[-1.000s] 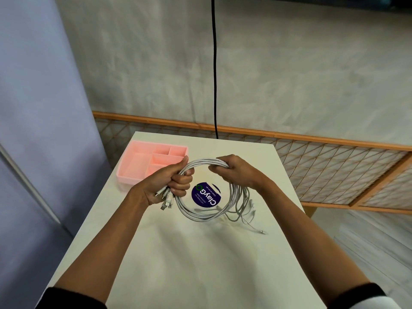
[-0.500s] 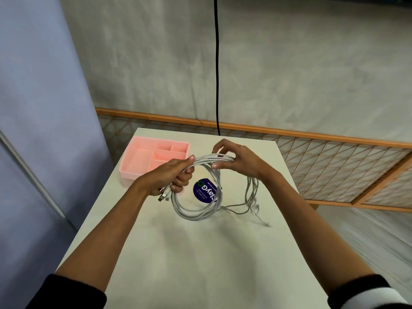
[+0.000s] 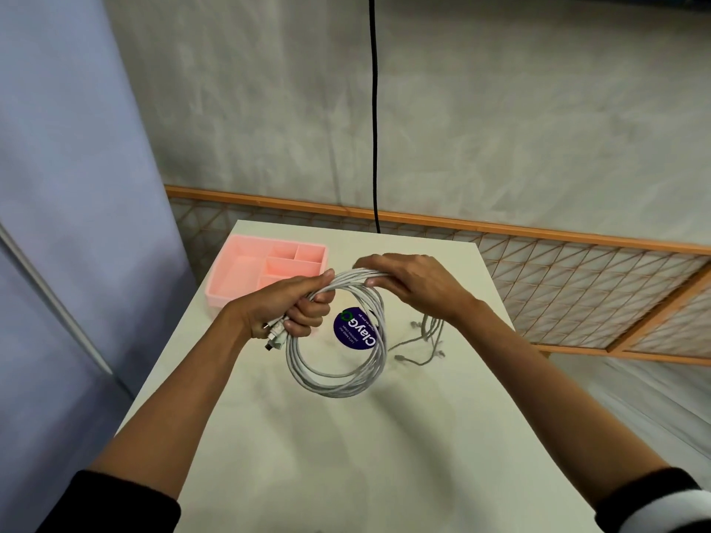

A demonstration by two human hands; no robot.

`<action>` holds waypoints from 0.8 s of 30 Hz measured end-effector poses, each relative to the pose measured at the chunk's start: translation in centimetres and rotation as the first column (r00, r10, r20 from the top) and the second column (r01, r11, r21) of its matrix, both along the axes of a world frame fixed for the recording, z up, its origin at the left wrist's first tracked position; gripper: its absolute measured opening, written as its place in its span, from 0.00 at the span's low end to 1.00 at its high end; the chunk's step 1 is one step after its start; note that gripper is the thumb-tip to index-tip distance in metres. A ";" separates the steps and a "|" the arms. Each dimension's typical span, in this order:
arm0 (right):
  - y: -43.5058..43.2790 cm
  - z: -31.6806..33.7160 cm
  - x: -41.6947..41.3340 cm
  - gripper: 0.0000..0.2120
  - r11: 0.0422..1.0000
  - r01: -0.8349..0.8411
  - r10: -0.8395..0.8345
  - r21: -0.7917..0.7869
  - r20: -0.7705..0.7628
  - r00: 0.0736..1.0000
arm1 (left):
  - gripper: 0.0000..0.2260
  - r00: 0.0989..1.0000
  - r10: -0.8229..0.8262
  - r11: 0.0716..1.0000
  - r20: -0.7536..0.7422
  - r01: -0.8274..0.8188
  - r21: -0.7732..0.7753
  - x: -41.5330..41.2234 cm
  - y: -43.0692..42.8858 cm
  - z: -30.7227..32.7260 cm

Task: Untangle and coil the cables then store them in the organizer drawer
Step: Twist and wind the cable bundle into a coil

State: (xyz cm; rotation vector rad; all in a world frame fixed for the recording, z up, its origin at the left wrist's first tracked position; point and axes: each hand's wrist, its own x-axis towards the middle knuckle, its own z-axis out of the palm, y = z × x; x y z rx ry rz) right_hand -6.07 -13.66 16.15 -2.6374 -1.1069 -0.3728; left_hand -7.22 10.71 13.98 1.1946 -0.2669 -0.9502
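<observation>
Left hand (image 3: 286,307): fingers (image 3: 309,321) curled tight round the bundled white cables (image 3: 334,384), thumb laid along the top of the strands; plug ends (image 3: 275,338) stick out below the fist. Right hand (image 3: 417,284): fingers curled over the same bundle just beside the left, gripping it from above. The cables hang between the two hands as a multi-turn loop, held above the desk (image 3: 327,463); loose tails (image 3: 429,342) trail down under the right wrist to the desk top. A round dark blue sticker (image 3: 356,330) shows through the loop. The pink organizer drawer (image 3: 238,280), with several compartments, sits at the far left corner of the desk, near the left hand and apart from the cables.
</observation>
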 end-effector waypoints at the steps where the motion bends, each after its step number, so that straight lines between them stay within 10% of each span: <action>1: 0.1 -0.2 0.0 0.22 0.999 0.013 -0.012 0.033 -0.028 1.000 | 0.21 1.000 -0.002 1.000 -0.001 0.002 -0.016 0.0 0.0 -0.1; 8: 1.1 -1.0 -0.6 0.06 0.956 0.137 0.028 0.261 -0.541 0.840 | 0.19 0.992 0.122 0.990 -0.006 -0.123 -0.067 -0.1 -0.2 0.6; 24: 1.2 -1.2 -0.7 0.10 0.916 0.259 -0.088 0.306 -0.477 0.874 | 0.19 0.945 0.145 0.968 0.292 -0.197 0.157 -1.4 -0.6 0.3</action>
